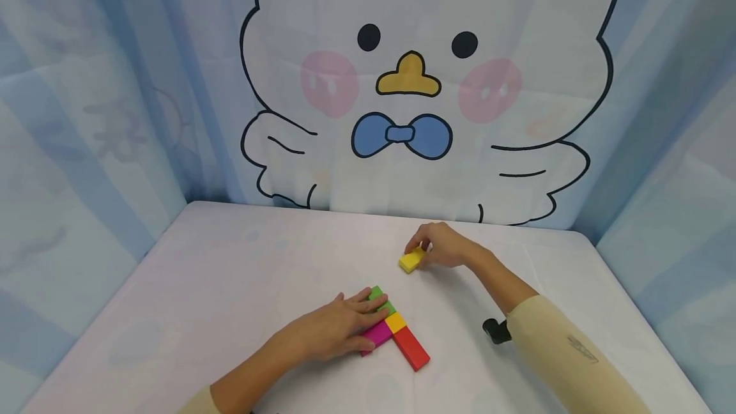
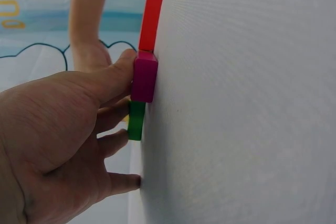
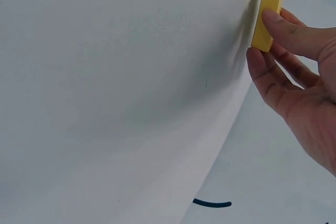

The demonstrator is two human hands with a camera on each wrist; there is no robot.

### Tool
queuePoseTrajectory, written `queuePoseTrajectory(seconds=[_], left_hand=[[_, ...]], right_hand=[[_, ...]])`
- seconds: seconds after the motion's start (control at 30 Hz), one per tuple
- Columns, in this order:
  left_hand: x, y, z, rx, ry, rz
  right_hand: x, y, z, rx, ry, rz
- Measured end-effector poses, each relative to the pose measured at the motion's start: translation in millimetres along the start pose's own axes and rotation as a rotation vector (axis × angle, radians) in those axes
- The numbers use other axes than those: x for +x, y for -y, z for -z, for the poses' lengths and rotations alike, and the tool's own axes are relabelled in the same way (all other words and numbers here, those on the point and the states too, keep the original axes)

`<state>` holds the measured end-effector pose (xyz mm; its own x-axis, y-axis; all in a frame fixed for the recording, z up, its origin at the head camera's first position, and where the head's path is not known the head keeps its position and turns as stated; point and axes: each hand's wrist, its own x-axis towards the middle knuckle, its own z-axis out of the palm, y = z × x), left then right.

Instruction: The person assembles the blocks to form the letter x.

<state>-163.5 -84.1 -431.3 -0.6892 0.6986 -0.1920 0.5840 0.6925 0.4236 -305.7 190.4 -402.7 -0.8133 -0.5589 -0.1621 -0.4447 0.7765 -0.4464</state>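
Observation:
My left hand (image 1: 333,331) rests on a group of coloured blocks, fingers spread and fairly straight. Its fingers reach over the green block (image 1: 375,292), and its thumb touches the magenta block (image 2: 144,80). A small orange-yellow block (image 1: 395,322) sits where the green, magenta and red blocks meet. The red block (image 1: 411,349) extends from it toward the near side. Farther back on the table, my right hand (image 1: 443,245) pinches a yellow block (image 3: 268,17) between thumb and fingers. That block is oblong and close over the white surface.
A white cloth covers the table (image 1: 241,273). Behind it hangs a curtain (image 1: 402,184) printed with a cartoon bird, and blue curtains (image 1: 86,145) flank the sides. A black device (image 1: 496,331) shows at the right sleeve (image 1: 563,350).

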Motion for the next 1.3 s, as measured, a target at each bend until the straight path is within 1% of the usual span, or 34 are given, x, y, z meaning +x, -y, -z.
queuePoseTrajectory(seconds=[0.37, 0.53, 0.7, 0.93, 1.3], left_hand=[[0.0, 0.3, -0.3, 0.007, -0.003, 0.001], [-0.7, -0.5, -0.5, 0.008, -0.010, -0.001], [-1.4, -0.8, -1.2, 0.010, -0.017, -0.005], [0.2, -1.8, -0.4, -0.004, -0.012, 0.014], [0.6, -2.7, -0.9, -0.024, -0.014, 0.018]], right_hand=[[-22.3, 5.6, -5.2, 0.005, -0.013, 0.010], [-31.2, 9.4, -11.0, 0.036, 0.000, 0.006], [-43.3, 15.2, -14.1, 0.042, 0.007, 0.025], [-58.0, 23.4, -18.2, 0.048, 0.023, 0.039], [-70.7, 33.8, -28.8, 0.096, 0.050, 0.034]])
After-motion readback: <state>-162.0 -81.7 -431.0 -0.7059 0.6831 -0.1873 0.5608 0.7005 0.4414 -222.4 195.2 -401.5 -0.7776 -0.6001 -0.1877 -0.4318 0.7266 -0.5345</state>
